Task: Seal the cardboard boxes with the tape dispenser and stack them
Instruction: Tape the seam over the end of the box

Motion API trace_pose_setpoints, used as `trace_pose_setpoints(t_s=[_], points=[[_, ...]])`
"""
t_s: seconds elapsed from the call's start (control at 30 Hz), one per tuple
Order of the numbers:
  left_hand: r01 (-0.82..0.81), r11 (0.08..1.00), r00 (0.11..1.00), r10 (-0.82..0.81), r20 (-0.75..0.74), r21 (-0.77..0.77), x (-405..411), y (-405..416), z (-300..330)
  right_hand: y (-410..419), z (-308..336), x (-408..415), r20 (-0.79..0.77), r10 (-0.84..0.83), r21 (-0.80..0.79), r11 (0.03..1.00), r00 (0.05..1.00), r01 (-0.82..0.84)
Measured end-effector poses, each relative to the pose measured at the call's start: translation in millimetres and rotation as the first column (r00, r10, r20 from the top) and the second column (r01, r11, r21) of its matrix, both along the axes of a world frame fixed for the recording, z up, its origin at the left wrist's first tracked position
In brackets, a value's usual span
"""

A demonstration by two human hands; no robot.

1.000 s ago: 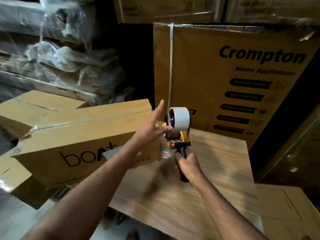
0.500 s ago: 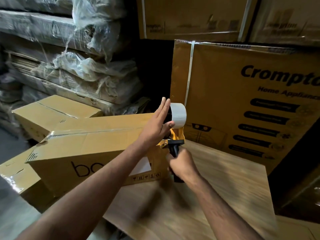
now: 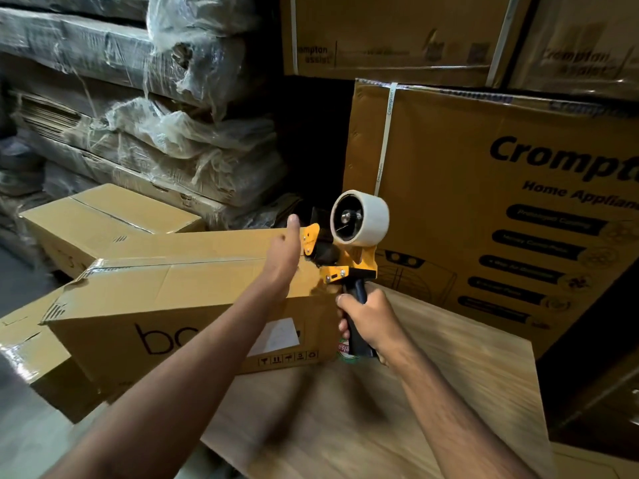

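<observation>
A long brown cardboard box (image 3: 166, 299) with dark lettering lies on a wooden board (image 3: 397, 409), its top seam taped. The yellow tape dispenser (image 3: 345, 250) with a white tape roll (image 3: 366, 217) is held upright over the box's right end. My right hand (image 3: 370, 323) grips its dark handle. My left hand (image 3: 285, 252) reaches to the dispenser's front plate, thumb up, fingers at the tape end; whether it pinches tape is hidden. A second box (image 3: 100, 219) lies behind, and another (image 3: 31, 361) sits lower left.
A large printed carton (image 3: 484, 209) stands right behind the board, with more cartons (image 3: 397, 32) stacked above it. Plastic-wrapped flat bundles (image 3: 138, 108) fill the back left. Grey floor (image 3: 24, 440) shows at the lower left.
My right hand has brought the dispenser closer to the box's right end and turned the roll to the right. My left hand slid off the roll to the front plate.
</observation>
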State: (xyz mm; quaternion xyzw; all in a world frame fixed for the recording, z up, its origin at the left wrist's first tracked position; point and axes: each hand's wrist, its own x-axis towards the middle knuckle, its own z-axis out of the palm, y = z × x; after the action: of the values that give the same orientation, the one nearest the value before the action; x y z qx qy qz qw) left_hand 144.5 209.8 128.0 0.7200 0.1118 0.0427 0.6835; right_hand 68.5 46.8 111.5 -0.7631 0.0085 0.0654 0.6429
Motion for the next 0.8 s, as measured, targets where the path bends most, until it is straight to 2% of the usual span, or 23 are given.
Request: trace_pose_setpoints(t_s=[0.03, 0.07, 0.1, 0.17, 0.27, 0.43, 0.53, 0.6, 0.7, 0.8], points=[[0.057, 0.984, 0.977, -0.090, -0.192, -0.168, -2, 0, 1, -2, -1, 0, 0.003, -0.007, 0.044, 0.999, 1.000, 0.007], [0.129, 0.936, 0.920, -0.237, -0.313, -0.328, -5, 0, 3, -5, -1, 0, 0.006, -0.006, 0.081, 0.997, 1.000, 0.006], [0.207, 0.869, 0.850, -0.387, -0.357, -0.449, -8, 1, 3, -7, -2, -1, 0.012, 0.004, 0.104, 0.995, 1.000, -0.005], [0.264, 0.748, 0.778, -0.538, -0.325, -0.609, -9, 0, 1, -12, -2, -5, 0.032, 0.034, 0.112, 0.993, 0.999, -0.037], [0.199, 0.670, 0.782, -0.548, -0.296, -0.715, -9, -3, 2, -19, -1, -12, 0.079, 0.061, 0.128, 0.989, 0.995, -0.070], [0.146, 0.635, 0.765, -0.558, -0.321, -0.758, -13, -3, 7, -32, -1, -22, 0.125, 0.057, 0.129, 0.989, 0.991, -0.073], [0.131, 0.577, 0.745, -0.594, -0.304, -0.806, -11, -2, 6, -40, 0, -29, 0.130, 0.051, 0.125, 0.990, 0.990, -0.068], [0.162, 0.573, 0.722, -0.624, -0.299, -0.804, -10, -3, 5, -46, 0, -34, 0.133, 0.044, 0.127, 0.990, 0.990, -0.061], [0.287, 0.692, 0.657, -0.645, -0.390, -0.662, -19, -15, 10, -52, -1, -41, 0.144, 0.047, 0.120, 0.991, 0.988, -0.064], [0.285, 0.841, 0.696, -0.511, -0.504, -0.460, -22, -24, 8, -53, -3, -44, 0.138, 0.054, 0.088, 0.994, 0.989, -0.066]])
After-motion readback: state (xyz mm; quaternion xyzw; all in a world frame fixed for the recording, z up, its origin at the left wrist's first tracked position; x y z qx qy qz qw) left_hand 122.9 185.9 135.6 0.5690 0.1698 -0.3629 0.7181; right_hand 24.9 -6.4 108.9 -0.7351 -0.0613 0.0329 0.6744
